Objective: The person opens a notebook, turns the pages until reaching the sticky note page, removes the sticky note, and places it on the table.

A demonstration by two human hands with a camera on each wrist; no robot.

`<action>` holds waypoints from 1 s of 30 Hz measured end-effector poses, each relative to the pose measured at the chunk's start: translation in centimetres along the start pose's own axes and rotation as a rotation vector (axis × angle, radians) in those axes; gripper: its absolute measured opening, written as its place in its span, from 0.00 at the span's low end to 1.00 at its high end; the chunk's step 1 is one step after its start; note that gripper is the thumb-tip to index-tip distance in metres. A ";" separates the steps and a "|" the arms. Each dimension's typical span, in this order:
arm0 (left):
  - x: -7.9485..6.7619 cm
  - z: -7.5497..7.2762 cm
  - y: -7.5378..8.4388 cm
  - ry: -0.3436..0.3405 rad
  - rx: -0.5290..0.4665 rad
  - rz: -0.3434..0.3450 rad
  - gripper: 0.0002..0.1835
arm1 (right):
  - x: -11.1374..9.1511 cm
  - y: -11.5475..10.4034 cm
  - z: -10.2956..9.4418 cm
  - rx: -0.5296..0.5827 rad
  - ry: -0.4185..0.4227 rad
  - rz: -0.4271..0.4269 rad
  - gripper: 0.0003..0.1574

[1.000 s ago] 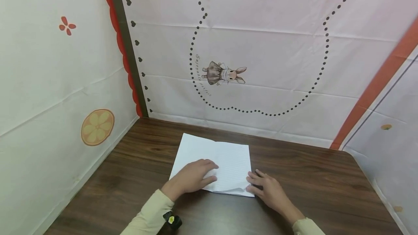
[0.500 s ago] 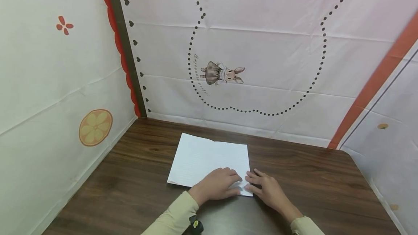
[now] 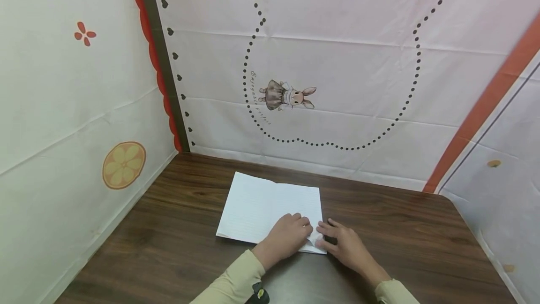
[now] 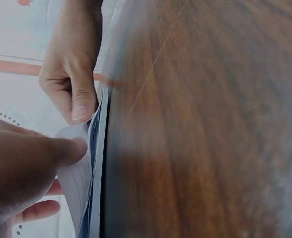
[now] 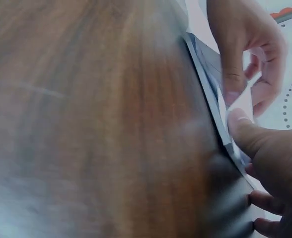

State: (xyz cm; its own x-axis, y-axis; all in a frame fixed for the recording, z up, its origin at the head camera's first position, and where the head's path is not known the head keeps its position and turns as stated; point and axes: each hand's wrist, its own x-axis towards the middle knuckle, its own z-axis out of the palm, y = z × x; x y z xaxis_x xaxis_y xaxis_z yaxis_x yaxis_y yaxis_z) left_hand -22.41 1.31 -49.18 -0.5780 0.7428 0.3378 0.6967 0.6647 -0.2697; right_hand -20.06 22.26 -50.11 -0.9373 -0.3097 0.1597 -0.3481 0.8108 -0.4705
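Closest to me on the remote feed, short of the notebook (image 3: 249,210), a pale left sleeve (image 3: 237,277) comes in with a small dark device (image 3: 262,297) at its wrist. At the notebook's near right part, the left hand (image 3: 287,233) has its thumb and fingers on opposite sides of a raised page (image 4: 75,186), pinching it. The right hand (image 3: 348,245) sits at the notebook's near right corner, its thumb against that sheet and its other fingers spread; whether it pinches too, I cannot tell.

I read the step in hand as working the sheet's corner, perhaps folding it or parting it from those beneath. The next move, I judge, calls for a light, steady left pinch, with the right hand keeping the corner from slipping or crumpling.

The notebook itself lies open under both hands, faintly lined pages up, on the wooden table (image 3: 168,229). Beyond the notebook's far edge, well apart from it, I see a rabbit print (image 3: 274,95) on the pale backdrop (image 3: 337,79).
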 end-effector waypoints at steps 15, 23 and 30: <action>-1.9 -3.3 -1.6 0.279 -0.019 -0.226 0.07 | -0.1 -0.1 0.1 -0.004 -0.008 0.029 0.40; -4.7 -5.2 -3.9 0.374 0.011 -0.394 0.13 | -0.2 0.0 -0.3 -0.008 -0.043 0.043 0.37; -7.6 -5.1 -5.6 0.331 0.044 -0.483 0.18 | -0.1 -0.1 -0.2 0.018 -0.054 0.047 0.37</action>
State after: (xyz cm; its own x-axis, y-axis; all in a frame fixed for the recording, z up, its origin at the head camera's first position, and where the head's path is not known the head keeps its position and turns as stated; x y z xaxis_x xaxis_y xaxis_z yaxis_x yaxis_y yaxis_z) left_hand -19.75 -8.44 -45.60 -0.6571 0.2957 0.6934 0.3655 0.9295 -0.0500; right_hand -19.92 22.33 -49.94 -0.9502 -0.2984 0.0901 -0.3030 0.8163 -0.4917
